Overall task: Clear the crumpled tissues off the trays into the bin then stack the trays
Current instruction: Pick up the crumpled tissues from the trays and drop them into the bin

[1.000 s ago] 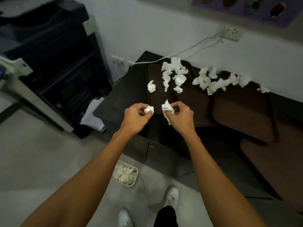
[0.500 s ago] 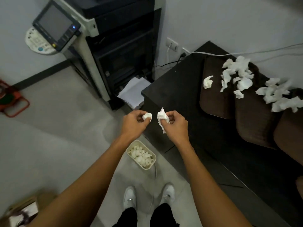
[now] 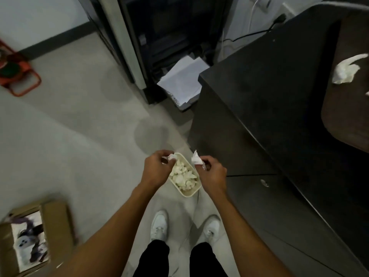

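Left hand [image 3: 155,170] pinches a small wad [image 3: 173,156], right hand [image 3: 213,176] pinches a tissue [image 3: 196,159], both framing the heaped bin [image 3: 189,195] at lower centre. Light paper could bounce out onto the floor [image 3: 79,136].

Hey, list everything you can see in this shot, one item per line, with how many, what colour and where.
cream oblong plastic bin: one, cream, on the floor, holding white tissues
small crumpled tissue: one, white, over the bin's far end
larger crumpled tissue: one, white, beside the bin's right rim
loose crumpled tissue: at least one, white, on the tray
brown tray: one, brown, on the cabinet
black cabinet: one, black, right
black photocopier: one, black-grey, top centre
white paper sheets: stack, white, at photocopier's base
orange frame: one, orange, far left
cardboard box: one, brown, bottom left
white shoes: two, white, bottom centre
left hand: pinches the small tissue
right hand: pinches the larger tissue
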A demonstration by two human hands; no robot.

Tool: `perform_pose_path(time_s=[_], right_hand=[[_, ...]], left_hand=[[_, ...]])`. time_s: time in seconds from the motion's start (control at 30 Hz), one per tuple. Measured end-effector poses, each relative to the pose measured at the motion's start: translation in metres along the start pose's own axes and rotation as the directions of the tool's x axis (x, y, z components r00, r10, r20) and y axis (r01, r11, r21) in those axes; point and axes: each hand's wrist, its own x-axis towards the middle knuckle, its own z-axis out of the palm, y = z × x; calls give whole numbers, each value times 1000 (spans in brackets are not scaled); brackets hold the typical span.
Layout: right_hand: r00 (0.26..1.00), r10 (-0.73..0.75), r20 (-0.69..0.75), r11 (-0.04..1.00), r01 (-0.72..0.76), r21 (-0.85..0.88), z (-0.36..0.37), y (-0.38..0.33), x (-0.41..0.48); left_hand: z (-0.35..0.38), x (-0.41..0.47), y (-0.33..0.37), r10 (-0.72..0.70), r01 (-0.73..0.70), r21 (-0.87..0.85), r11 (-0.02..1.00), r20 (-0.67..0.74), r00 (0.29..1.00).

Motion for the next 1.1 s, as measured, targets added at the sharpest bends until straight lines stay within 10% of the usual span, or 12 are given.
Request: perform_pose_path(time_s=[0.47,0.6,1.1], right_hand=[[995,90,40,986,-84,-144,157,147,89],[971,119,208,903,-19,-430,194,180,114],[918,288,273,813,-84,-576,155,247,103]], left_hand=[[88,93,-159,-92,92,-10,996,2,996],[94,102,-188,-110,110,8,994,4,994],[139,113,-203,-102,100,46,994,53,993]])
